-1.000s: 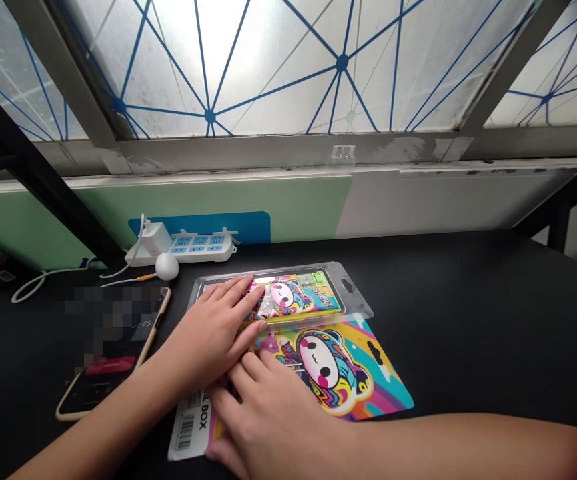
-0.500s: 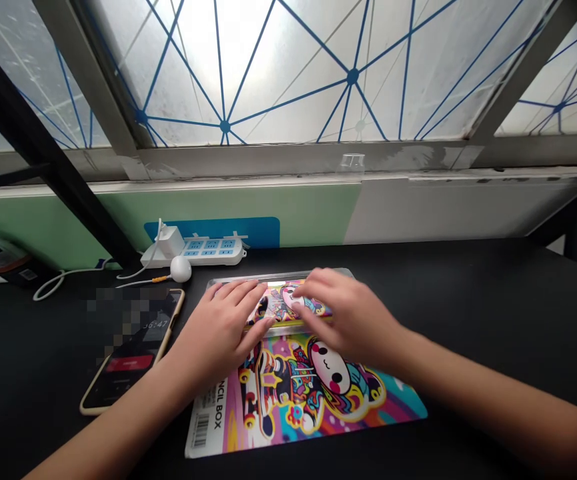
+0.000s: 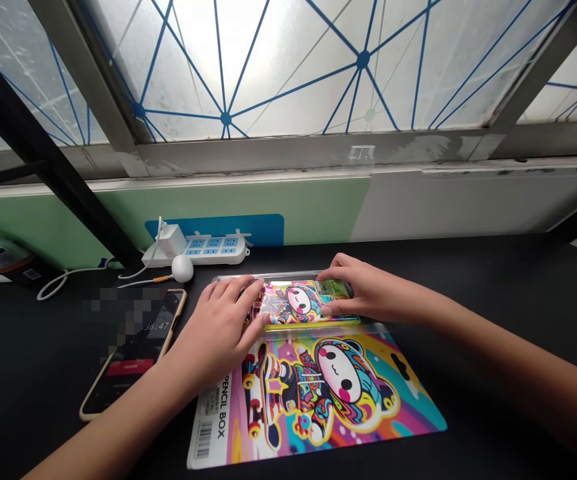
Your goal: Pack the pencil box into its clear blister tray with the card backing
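Head view. Item: clear plastic blister pack with a colourful cartoon insert (image 3: 298,303), flat on the black tabletop (image 3: 493,287), at 12 o'clock from a printed "PENCIL BOX" card (image 3: 318,400). Judged light, stiff, slippery; take it by its edges. Your left hand (image 3: 218,330) lies open on its 9 o'clock end. Your right hand (image 3: 363,290) half-curls, gripping its 3 o'clock end. Your fingers hide the pack's ends.

And there goes the right hand (image 3: 368,293), off the printed pencil-box card (image 3: 348,413) and round to the far right end of the clear blister pack (image 3: 301,303), thumb and fingers clasping it! The card now lies fully uncovered, its "PENCIL BOX" lettering readable where fingers covered it a second ago!
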`<move>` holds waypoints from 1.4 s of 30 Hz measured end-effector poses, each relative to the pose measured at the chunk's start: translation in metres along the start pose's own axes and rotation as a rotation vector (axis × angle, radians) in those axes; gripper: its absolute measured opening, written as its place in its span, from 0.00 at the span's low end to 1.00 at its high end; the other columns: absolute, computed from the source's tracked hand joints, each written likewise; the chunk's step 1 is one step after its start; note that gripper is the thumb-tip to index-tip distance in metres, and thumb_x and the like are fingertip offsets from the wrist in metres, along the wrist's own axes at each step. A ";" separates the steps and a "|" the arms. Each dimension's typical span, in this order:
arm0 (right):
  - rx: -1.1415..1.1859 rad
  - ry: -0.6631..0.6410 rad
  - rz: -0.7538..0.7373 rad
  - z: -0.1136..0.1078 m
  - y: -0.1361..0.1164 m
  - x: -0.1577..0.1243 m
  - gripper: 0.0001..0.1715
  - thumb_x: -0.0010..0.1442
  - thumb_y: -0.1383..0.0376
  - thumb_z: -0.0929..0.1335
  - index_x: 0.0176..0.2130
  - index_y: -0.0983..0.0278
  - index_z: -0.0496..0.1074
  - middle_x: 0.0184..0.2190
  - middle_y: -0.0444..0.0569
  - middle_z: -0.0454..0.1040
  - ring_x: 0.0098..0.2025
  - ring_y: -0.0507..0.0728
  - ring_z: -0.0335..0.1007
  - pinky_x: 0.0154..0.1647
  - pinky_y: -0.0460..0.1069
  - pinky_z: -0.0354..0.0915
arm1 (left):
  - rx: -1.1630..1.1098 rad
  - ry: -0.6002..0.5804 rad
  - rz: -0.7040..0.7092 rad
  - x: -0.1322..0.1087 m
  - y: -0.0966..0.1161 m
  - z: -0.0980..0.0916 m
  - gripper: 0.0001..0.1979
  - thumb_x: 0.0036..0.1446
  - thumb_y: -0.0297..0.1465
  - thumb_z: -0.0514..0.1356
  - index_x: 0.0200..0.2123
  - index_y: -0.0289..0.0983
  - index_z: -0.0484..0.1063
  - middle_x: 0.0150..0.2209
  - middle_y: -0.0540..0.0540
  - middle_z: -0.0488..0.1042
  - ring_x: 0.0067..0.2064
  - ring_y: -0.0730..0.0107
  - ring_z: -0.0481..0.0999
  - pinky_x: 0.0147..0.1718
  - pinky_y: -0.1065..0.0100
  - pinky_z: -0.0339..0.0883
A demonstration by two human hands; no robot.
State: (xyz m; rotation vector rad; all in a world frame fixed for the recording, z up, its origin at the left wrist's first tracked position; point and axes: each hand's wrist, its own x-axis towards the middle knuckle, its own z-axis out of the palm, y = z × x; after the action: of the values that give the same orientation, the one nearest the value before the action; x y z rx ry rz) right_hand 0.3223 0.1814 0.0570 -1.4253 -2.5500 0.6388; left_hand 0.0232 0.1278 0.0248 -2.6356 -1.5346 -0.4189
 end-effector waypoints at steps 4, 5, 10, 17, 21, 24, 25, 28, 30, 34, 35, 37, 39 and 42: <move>-0.057 0.031 0.022 0.002 -0.004 0.003 0.29 0.58 0.48 0.73 0.52 0.62 0.74 0.48 0.55 0.68 0.50 0.65 0.69 0.50 0.58 0.69 | -0.014 -0.002 -0.009 0.000 0.000 -0.001 0.26 0.72 0.43 0.49 0.67 0.37 0.62 0.65 0.38 0.67 0.64 0.49 0.66 0.62 0.44 0.59; -0.078 0.041 0.021 0.002 -0.006 0.004 0.28 0.58 0.49 0.74 0.51 0.62 0.74 0.48 0.55 0.68 0.51 0.66 0.68 0.51 0.58 0.68 | -0.018 -0.003 -0.010 0.000 0.000 -0.001 0.26 0.72 0.43 0.49 0.67 0.37 0.62 0.65 0.38 0.67 0.64 0.49 0.66 0.62 0.44 0.59; -0.157 0.146 -0.013 0.006 -0.011 0.004 0.24 0.53 0.53 0.77 0.46 0.61 0.74 0.48 0.55 0.69 0.53 0.67 0.65 0.54 0.61 0.65 | -0.037 0.017 -0.003 0.000 0.001 -0.005 0.26 0.72 0.42 0.51 0.66 0.36 0.62 0.65 0.38 0.68 0.64 0.50 0.66 0.61 0.46 0.60; -0.124 0.236 -0.047 0.021 -0.004 -0.005 0.18 0.59 0.52 0.73 0.44 0.57 0.70 0.54 0.53 0.73 0.54 0.67 0.67 0.53 0.62 0.63 | -0.061 0.044 0.017 -0.001 -0.004 -0.007 0.27 0.70 0.44 0.54 0.64 0.35 0.64 0.62 0.37 0.71 0.62 0.50 0.69 0.58 0.48 0.63; -0.116 0.284 -0.034 0.026 -0.005 -0.010 0.18 0.61 0.52 0.71 0.46 0.58 0.70 0.54 0.55 0.73 0.55 0.68 0.67 0.53 0.63 0.62 | -0.064 0.061 0.009 -0.002 -0.004 -0.006 0.27 0.69 0.45 0.54 0.64 0.35 0.64 0.62 0.37 0.71 0.63 0.49 0.68 0.58 0.47 0.63; -0.114 0.331 -0.032 0.030 -0.005 -0.009 0.13 0.62 0.54 0.70 0.42 0.59 0.69 0.51 0.55 0.74 0.52 0.67 0.68 0.52 0.63 0.64 | -0.064 0.061 0.011 -0.002 -0.002 -0.005 0.27 0.70 0.45 0.53 0.65 0.36 0.64 0.62 0.37 0.71 0.63 0.49 0.68 0.59 0.47 0.62; -0.115 0.349 -0.032 0.032 -0.004 -0.008 0.12 0.63 0.54 0.69 0.40 0.59 0.68 0.50 0.55 0.74 0.51 0.66 0.69 0.52 0.63 0.64 | -0.064 0.062 0.012 -0.002 -0.002 -0.005 0.27 0.70 0.45 0.53 0.65 0.36 0.64 0.63 0.37 0.71 0.63 0.49 0.68 0.59 0.47 0.61; -0.128 0.404 -0.051 0.036 -0.002 -0.006 0.09 0.64 0.58 0.68 0.37 0.59 0.67 0.48 0.56 0.75 0.50 0.66 0.70 0.52 0.65 0.65 | -0.058 0.076 0.011 -0.002 -0.003 -0.006 0.30 0.68 0.47 0.55 0.66 0.36 0.62 0.62 0.36 0.71 0.63 0.48 0.68 0.61 0.45 0.59; -0.144 0.441 -0.081 0.037 -0.003 -0.007 0.07 0.64 0.60 0.68 0.37 0.59 0.66 0.50 0.57 0.74 0.54 0.67 0.70 0.56 0.67 0.63 | -0.046 0.104 0.016 -0.001 -0.005 -0.007 0.32 0.67 0.48 0.57 0.67 0.36 0.61 0.62 0.36 0.71 0.62 0.46 0.69 0.61 0.43 0.58; -0.207 0.497 -0.220 0.033 -0.010 -0.015 0.05 0.66 0.63 0.67 0.38 0.59 0.64 0.58 0.62 0.73 0.67 0.67 0.62 0.68 0.72 0.49 | -0.034 0.189 0.028 0.000 -0.014 -0.010 0.35 0.64 0.47 0.62 0.67 0.34 0.60 0.59 0.34 0.73 0.58 0.44 0.72 0.59 0.40 0.60; -0.237 0.503 -0.283 0.031 -0.012 -0.019 0.04 0.68 0.64 0.66 0.39 0.59 0.63 0.59 0.63 0.73 0.68 0.65 0.61 0.70 0.72 0.47 | -0.046 0.203 0.033 0.001 -0.016 -0.010 0.35 0.63 0.46 0.63 0.66 0.34 0.61 0.57 0.34 0.75 0.56 0.45 0.73 0.57 0.41 0.62; -0.296 0.518 -0.402 0.026 -0.017 -0.026 0.05 0.69 0.66 0.65 0.39 0.60 0.62 0.58 0.65 0.74 0.67 0.64 0.64 0.70 0.71 0.49 | -0.101 0.223 0.065 0.002 -0.021 -0.011 0.31 0.62 0.42 0.67 0.62 0.34 0.66 0.52 0.36 0.77 0.53 0.48 0.74 0.53 0.46 0.68; -0.321 0.548 -0.470 0.021 -0.021 -0.034 0.05 0.70 0.66 0.66 0.40 0.60 0.62 0.56 0.63 0.76 0.62 0.63 0.71 0.69 0.70 0.54 | -0.158 0.274 0.136 0.004 -0.022 -0.014 0.25 0.61 0.38 0.69 0.58 0.35 0.69 0.49 0.38 0.77 0.51 0.51 0.75 0.49 0.51 0.72; -0.269 0.618 -0.443 0.014 -0.028 -0.051 0.13 0.69 0.64 0.68 0.52 0.60 0.64 0.52 0.58 0.79 0.53 0.62 0.77 0.58 0.64 0.70 | -0.148 0.435 0.273 0.003 -0.014 -0.025 0.22 0.62 0.34 0.68 0.57 0.38 0.69 0.47 0.40 0.77 0.49 0.54 0.74 0.47 0.52 0.73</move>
State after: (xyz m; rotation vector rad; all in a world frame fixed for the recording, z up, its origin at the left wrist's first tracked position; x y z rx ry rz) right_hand 0.3228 0.1217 0.0601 -0.8660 -2.3512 -0.1969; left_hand 0.0076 0.1331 0.0486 -2.5691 -1.0341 -1.0309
